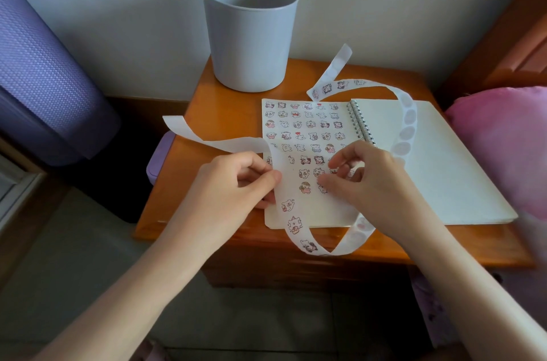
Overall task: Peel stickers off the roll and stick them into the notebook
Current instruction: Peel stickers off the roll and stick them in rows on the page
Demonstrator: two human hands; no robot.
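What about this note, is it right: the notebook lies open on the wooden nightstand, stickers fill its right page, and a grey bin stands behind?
Not quite. The head view shows the stickers on the left page of the notebook; the right page is blank. It lies open on the wooden nightstand, the grey bin behind.

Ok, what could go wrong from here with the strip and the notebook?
The strip loops past the front edge of the table; a tug from the left hand could twist or tear it. The left page of the notebook is crowded, so the sticker in the right hand may overlap others.
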